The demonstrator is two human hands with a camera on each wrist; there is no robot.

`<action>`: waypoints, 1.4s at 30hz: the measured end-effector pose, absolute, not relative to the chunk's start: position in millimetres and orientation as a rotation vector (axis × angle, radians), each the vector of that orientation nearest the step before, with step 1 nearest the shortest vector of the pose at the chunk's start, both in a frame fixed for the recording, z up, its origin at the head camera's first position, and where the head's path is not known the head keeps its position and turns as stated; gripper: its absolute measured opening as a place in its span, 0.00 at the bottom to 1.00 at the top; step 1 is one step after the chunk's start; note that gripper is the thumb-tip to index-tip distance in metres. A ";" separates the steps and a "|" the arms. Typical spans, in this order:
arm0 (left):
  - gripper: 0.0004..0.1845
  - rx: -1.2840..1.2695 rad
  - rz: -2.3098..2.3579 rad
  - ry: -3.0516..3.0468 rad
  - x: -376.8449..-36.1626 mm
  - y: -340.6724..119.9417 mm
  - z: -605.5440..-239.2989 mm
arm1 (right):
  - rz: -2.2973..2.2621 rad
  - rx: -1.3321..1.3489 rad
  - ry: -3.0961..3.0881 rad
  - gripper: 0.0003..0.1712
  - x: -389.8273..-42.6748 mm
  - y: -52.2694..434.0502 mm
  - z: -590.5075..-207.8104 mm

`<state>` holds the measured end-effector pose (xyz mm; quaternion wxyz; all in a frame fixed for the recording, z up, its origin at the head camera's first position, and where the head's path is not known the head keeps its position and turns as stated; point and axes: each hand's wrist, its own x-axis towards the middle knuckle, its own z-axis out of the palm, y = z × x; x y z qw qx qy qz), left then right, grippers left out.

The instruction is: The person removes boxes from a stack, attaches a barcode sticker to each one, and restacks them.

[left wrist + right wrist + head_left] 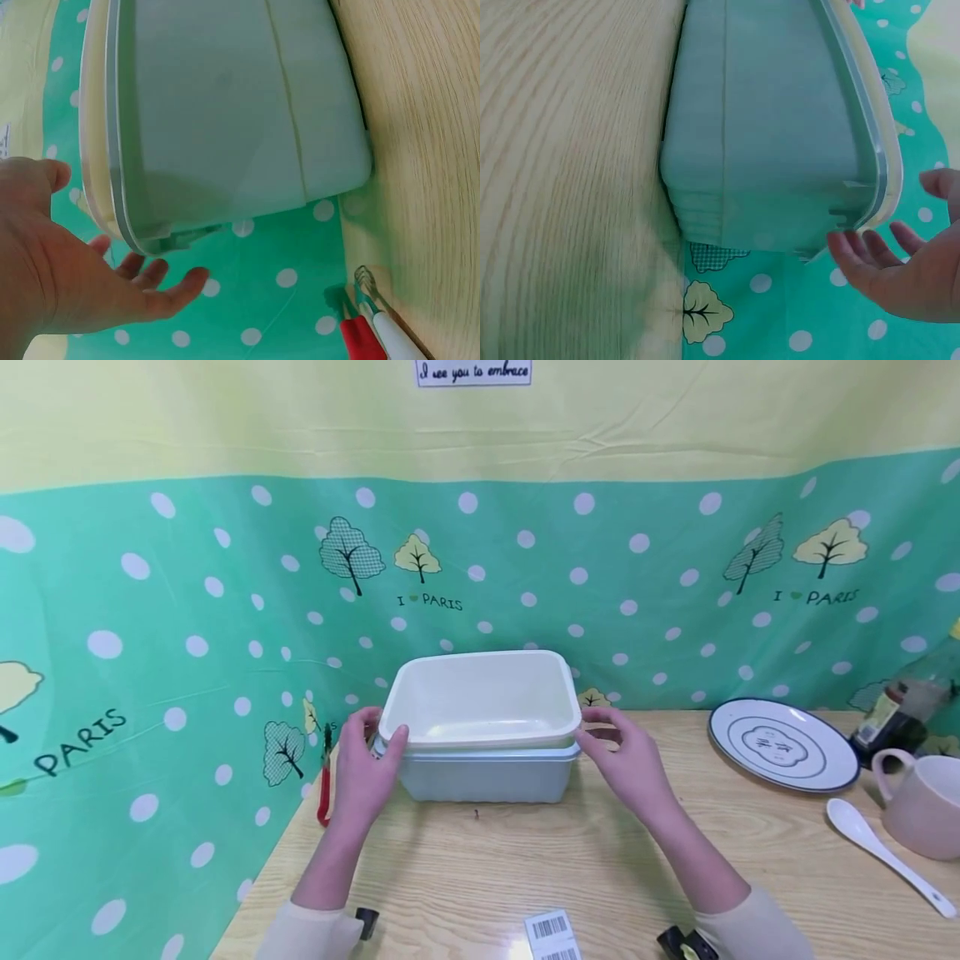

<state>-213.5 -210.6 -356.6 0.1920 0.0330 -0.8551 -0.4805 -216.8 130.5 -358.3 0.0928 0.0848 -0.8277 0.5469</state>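
Hands on either side of a stacked pair of tubs near the table's (pixel 465 868) back edge, toward its left side. White tub (pixel 483 697) sits nested in a pale blue-grey tub (pixel 487 777), which stands upright on the wood. Left hand (pixel 363 772) is at the left end of the stack, fingers spread and relaxed; from the head view the thumb seems to touch the white rim, but the left wrist view shows the fingers (pixel 161 289) loose with a gap to the rim, so real contact is hard to tell. Right hand (pixel 630 764) is at the right end, fingers straight and loose, just beside the rim; the right wrist view shows its fingertips (pixel 855 251) close under the lip, holding nothing. Neither hand is curled round anything.

Left of the stack, at the table's left edge against the cloth, lies a red-handled tool (pixel 324 781), seen next to a white handle in the left wrist view. Toward the right edge: a blue-rimmed plate (pixel 783 745), a pink mug (pixel 922 802), a white spoon (pixel 885 853) in front of the mug, and a dark bottle (pixel 900 706) behind it. A barcode label (pixel 549 933) lies at the front edge, between the forearms. Green polka-dot cloth (pixel 187 610) with trees backs the table.
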 end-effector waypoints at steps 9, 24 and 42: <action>0.55 0.062 -1.500 -2.579 -220.5 -216.4 -359.6 | 1.596 0.402 -2.624 0.53 -222.8 126.0 -367.0; 0.57 -0.003 -1.632 -2.419 -221.6 -218.3 -367.7 | 1.887 0.446 -2.331 0.48 -227.0 113.7 -380.0; 0.56 0.005 -1.648 -2.298 -219.2 -212.8 -362.4 | 1.834 0.378 -2.272 0.45 -232.0 110.2 -371.7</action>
